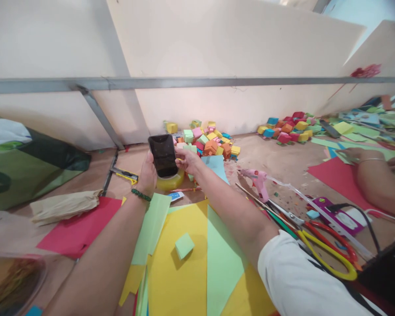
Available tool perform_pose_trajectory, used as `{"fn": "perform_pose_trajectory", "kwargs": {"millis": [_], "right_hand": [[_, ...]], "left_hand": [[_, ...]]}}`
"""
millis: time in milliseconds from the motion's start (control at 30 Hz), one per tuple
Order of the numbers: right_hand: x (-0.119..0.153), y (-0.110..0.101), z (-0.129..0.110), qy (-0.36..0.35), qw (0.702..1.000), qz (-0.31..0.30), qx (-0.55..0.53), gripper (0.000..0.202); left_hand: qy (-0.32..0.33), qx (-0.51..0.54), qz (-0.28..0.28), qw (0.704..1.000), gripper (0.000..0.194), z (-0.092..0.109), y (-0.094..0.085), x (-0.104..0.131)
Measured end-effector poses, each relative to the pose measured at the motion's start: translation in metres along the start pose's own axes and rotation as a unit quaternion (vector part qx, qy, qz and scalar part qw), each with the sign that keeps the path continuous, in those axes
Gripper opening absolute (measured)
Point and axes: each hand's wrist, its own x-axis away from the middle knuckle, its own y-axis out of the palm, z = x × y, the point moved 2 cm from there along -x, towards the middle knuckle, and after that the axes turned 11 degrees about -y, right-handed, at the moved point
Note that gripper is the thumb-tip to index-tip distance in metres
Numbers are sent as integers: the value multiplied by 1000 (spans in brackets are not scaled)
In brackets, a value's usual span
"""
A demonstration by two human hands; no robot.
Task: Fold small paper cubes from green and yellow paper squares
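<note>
A black smartphone (pixel 163 154) stands tilted up with its dark screen facing me, its lower end over a roll of yellow tape (pixel 171 182). Along the phone's left edge, my left hand (pixel 148 174) is closed on it, a dark beaded bracelet at the wrist. My right hand (pixel 188 159) grips the right edge with thumb and fingers. Just behind lies a heap of small coloured paper cubes (pixel 211 146). Nearer to me, a single light green paper cube (pixel 184 246) rests on yellow paper sheets (pixel 177 285).
A pink glue gun (pixel 257 181) and scissors with yellow and red handles (pixel 329 259) lie at right. Beyond them, another person's hand (pixel 355 154) is over paper. At left are a box cutter (pixel 125 174), red paper (pixel 85 226) and a green bag (pixel 36 164). A wall stands behind.
</note>
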Motion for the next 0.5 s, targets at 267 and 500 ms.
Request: {"fn": "perform_pose_trajectory", "kwargs": {"millis": [267,500], "right_hand": [[3,2,-3,-2,1000,-1,0,9],[3,-1,-1,-3,1000,2,11,7]], "left_hand": [[2,-8,5,1000,41,-1,-2,-1],[27,-9,-20,999,36,-1,-3,-2]]}}
